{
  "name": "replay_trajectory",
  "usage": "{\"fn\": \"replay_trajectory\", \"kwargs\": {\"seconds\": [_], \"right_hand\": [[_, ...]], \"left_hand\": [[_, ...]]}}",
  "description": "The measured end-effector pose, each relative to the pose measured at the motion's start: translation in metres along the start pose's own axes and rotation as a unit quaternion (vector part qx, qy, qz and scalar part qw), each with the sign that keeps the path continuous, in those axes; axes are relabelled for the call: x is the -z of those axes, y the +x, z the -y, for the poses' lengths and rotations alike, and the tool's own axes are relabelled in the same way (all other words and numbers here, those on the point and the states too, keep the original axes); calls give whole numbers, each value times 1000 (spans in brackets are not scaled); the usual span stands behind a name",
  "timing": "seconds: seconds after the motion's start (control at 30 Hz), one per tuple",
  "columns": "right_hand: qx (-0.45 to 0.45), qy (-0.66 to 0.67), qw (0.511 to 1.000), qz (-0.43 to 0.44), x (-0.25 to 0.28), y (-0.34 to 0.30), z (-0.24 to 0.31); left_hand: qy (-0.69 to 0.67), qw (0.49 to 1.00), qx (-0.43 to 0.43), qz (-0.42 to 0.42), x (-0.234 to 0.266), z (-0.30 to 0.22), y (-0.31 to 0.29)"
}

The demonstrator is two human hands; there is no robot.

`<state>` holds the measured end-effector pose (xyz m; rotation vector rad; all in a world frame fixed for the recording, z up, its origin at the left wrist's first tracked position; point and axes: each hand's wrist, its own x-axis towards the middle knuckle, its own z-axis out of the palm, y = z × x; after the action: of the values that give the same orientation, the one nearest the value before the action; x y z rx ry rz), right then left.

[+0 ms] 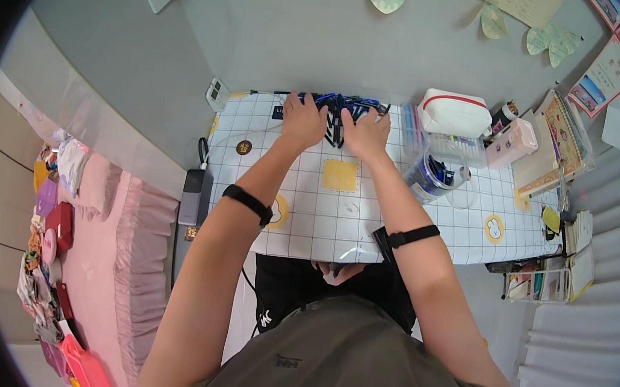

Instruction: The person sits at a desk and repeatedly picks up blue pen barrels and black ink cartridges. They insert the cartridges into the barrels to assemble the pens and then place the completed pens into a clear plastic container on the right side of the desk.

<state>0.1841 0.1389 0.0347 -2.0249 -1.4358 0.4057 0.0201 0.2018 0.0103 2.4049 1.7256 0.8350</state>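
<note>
A pile of slim dark blue and black pens [342, 105] lies along the far edge of the table, against the wall. My left hand [304, 122] rests on the pile's left part with its fingers stretched and apart. On the right part lies my right hand [365, 134], its fingers spread too and its thumb toward the middle. Between the two hands a few black pieces [334, 132] stick out toward me. What lies under my fingertips is partly hidden. Right of my right forearm, a clear plastic tub [426, 183] leans tilted, with small dark blue pieces inside.
The table [300, 219] has a white grid cover with a yellow square [340, 175]. A white pouch with a red zip [454, 113], a pink box [512, 143] and upright notebooks [557, 144] stand at the right. A grey power bank [194, 196] sits by the left edge.
</note>
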Motion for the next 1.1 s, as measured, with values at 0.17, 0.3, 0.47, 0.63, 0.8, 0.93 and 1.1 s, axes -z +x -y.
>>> {"fn": "replay_trajectory", "kwargs": {"seconds": [0.17,0.3,0.47,0.63,0.8,0.93,1.1], "right_hand": [[-69,-36,997,2,-9,32,2],[-57,-21,998,-22,-20,51,-11],[0,-18,997,-81,-32,58,-18],[55,-58,992,-102,-42,54,-14],[86,-99,986,-103,-46,53,-11],[112,-129,980,-106,-45,46,-11],[134,-136,977,-99,-42,48,-14]], "left_hand": [[75,995,66,31,-6,25,33],[101,983,135,76,-5,32,46],[146,986,72,43,-4,31,41],[140,989,-1,55,-6,17,30],[117,992,-48,23,-17,17,23],[42,997,-62,25,-20,5,15],[-34,999,-19,-14,-21,-7,7]]}}
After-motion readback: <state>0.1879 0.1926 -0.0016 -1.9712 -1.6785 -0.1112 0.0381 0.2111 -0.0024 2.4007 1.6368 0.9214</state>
